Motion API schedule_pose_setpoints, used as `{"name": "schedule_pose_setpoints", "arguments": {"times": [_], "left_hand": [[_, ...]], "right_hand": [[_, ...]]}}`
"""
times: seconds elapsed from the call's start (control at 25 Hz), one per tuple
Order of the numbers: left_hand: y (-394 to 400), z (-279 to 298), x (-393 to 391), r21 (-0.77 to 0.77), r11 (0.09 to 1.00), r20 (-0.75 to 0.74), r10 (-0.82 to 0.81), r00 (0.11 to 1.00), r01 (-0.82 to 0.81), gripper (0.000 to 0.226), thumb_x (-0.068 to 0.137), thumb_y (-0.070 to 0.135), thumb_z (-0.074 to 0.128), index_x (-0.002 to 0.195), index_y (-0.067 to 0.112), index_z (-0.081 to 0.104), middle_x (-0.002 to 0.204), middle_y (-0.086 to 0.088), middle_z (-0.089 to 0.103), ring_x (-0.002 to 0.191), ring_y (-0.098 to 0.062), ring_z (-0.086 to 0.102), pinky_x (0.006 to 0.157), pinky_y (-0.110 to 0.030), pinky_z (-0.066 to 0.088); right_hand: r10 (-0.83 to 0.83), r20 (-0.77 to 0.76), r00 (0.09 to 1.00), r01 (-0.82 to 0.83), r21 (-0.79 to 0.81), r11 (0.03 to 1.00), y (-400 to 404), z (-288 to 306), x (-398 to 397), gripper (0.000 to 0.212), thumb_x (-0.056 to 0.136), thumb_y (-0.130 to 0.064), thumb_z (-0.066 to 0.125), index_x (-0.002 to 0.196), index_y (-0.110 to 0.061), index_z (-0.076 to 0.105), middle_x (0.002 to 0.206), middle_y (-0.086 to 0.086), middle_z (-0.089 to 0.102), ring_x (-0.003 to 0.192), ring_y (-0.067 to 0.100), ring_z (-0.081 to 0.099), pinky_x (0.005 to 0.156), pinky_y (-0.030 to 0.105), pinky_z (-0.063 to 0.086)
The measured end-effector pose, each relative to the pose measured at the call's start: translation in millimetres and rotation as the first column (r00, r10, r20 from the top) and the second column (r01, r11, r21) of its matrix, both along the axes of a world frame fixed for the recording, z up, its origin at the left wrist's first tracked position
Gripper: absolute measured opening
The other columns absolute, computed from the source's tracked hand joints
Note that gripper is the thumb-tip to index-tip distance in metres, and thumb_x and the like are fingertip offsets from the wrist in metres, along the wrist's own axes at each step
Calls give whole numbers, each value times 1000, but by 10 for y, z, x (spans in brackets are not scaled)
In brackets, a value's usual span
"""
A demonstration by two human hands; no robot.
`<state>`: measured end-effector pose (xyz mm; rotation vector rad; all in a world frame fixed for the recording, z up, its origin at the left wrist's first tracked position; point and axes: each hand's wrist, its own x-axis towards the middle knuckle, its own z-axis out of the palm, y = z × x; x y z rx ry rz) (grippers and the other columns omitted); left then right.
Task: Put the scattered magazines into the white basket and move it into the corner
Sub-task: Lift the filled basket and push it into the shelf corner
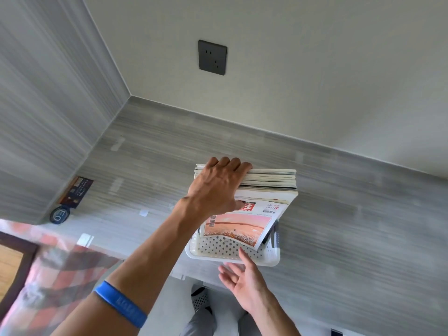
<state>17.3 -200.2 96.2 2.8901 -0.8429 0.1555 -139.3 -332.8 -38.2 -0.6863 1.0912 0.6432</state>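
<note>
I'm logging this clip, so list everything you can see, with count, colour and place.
magazines: one stack, exact count unclear, cream page edges, top cover pink and orange, standing in the basket
white basket: one, white with round holes, on the desk near its front edge
desk: one, grey wood grain, running into the corner
wall socket: one, dark grey, on the pale wall above the desk
card: one, dark, against the left panel
round tag: one, blue, beside the card
wristband: one, blue, on the left forearm
left hand: fingers over the stack's top
right hand: open, beside the basket's front rim
</note>
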Motion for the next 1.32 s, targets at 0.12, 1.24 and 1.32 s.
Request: {"name": "schedule_pose_setpoints", "arguments": {"times": [0.12, 1.24, 1.32], "left_hand": [[8, -26, 3, 8, 1000, 3, -22, 1000, 22, 79, 64, 58, 73, 127, 19, 45, 109, -2, 61, 96, -24, 57, 90, -38, 43], [2955, 522, -366, -2, 602, 57, 797, 601, -798, 78, 76, 46, 74, 138, 29, 29, 111, -5, 57, 99, -30, 55, 86, -42, 40], [3385, 539, -239, 17, 552, 75, 831, 552, -834, 76, 77, 45, 74, 136, 27, 29, 112, -7, 57, 100, -32, 55, 85, -42, 40]], "right_hand": [[-214, -60, 975, 216, 14, 976, 136, 40, 173, 34, 96, -4, 52, 129, 4, 49, 119, 33, 62, 104, 42, 64, 80, 50, 56], [478, 234, 847, -460, -132, 878, 2916, 154, 1508, 43, 72, 12, 47, 112, 1, 55, 96, 27, 64, 79, 42, 67, 51, 41, 59], [543, 276, 793, -526, -139, 839, 3391, 129, 1737, 43, 70, 11, 48, 110, -1, 57, 99, 26, 67, 84, 41, 69, 56, 41, 59]]}}
